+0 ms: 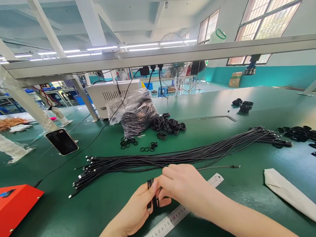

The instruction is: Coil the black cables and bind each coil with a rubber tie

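Observation:
In the head view, my left hand [139, 207] is closed around a black cable [153, 197] wound into a small coil, its plug end showing below the thumb. My right hand [179, 184] meets it, with fingers bent and pinched at the coil's upper right side. A loose length of cable ending in a plug [232, 167] runs out behind the right hand. Just beyond both hands lies a long bundle of straight black cables [153, 160] with silvery tips. Below the hands a steel ruler [172, 217] lies slantwise, partly covered by the right forearm.
Coiled cables [171, 125] lie beside a clear plastic bag [138, 115] of black items. Small black rings [128, 142] are nearby. More black coils [298, 133] sit at right, near a folded pale cloth [288, 191]. A phone [61, 141] and red box [21, 205] are left.

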Tool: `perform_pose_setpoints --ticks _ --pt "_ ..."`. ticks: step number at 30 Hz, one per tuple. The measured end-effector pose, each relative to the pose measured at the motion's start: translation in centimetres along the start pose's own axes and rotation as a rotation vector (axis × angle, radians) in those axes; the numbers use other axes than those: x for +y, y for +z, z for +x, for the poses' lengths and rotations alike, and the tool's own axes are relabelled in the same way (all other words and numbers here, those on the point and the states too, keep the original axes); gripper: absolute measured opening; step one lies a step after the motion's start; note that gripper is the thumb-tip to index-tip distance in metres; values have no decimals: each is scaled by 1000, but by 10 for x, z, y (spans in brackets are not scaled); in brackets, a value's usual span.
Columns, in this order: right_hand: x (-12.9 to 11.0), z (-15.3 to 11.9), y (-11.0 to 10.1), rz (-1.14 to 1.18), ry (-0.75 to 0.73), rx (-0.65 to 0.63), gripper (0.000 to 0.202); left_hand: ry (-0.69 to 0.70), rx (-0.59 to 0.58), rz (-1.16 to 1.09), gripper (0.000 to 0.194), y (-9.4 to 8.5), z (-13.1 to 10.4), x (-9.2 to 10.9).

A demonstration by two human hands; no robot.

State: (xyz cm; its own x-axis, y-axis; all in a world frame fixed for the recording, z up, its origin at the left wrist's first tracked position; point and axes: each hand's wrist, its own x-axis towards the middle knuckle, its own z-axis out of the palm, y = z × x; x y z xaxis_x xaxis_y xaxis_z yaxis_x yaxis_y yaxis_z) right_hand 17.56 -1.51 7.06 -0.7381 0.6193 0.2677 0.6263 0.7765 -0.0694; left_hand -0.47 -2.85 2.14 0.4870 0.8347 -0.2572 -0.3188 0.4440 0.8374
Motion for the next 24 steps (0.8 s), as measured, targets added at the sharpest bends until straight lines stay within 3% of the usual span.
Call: perform_pose_setpoints --ticks 4,9,11,16,20,24 --pt "12 5 3 50 -38 69 15 -52 -54 -38 32 3 -4 1" --pt "26 11 13 174 88 166 11 -137 -137 -44 46 4 -4 3" --pt "30 12 14 281 121 122 13 -129 -134 -61 48 1 -4 2" --pt "35 11 11 415 292 -35 33 92 -15 -324 41 -15 -4 10" --pt "28 8 13 369 366 -220 49 231 -64 -605 46 -36 -1 25" --pt "14 7 15 240 357 -341 49 386 -62 -659 48 -52 8 30"
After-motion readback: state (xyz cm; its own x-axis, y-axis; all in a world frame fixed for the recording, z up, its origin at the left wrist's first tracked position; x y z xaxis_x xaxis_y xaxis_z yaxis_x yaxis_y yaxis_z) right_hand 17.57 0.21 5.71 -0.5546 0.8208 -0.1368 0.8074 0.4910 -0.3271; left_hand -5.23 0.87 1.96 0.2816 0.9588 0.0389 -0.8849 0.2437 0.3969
